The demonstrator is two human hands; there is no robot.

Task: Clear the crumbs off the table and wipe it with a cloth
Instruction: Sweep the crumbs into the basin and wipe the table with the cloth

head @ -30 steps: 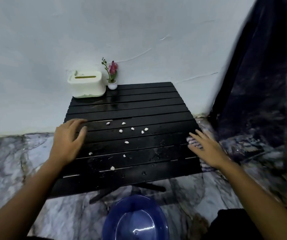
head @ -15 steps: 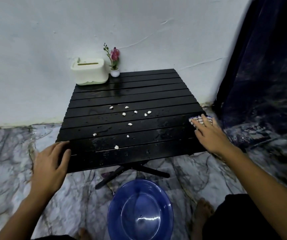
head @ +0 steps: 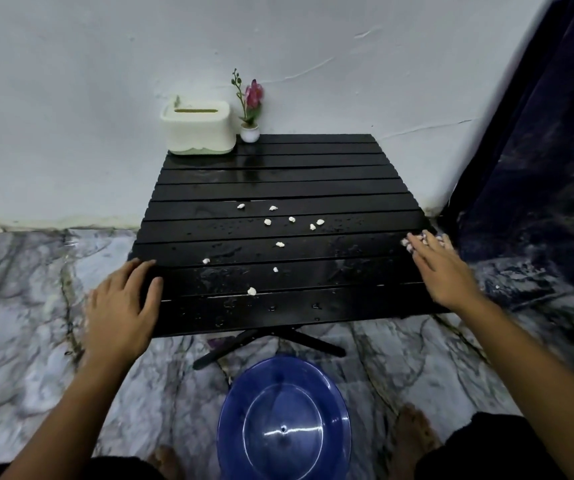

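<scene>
A low black slatted table [head: 313, 174] stands against the wall, its top wet. Several white crumbs [head: 280, 244] lie scattered across its middle. My left hand [head: 121, 310] rests flat on the table's front left corner, fingers spread, holding nothing. My right hand [head: 443, 271] lies over the table's right edge, fingers on a checked cloth [head: 413, 239] that shows only past the fingertips; whether it grips the cloth I cannot tell.
A cream tissue box [head: 197, 133] and a small white pot with a pink flower [head: 250, 105] stand at the table's back left. A blue plastic basin [head: 283, 420] sits on the marble floor in front. A dark curtain [head: 538, 168] hangs at the right.
The view has tilted down and back. My left hand slid from the table's left side to its front left corner. My right hand reached the cloth at the right edge.
</scene>
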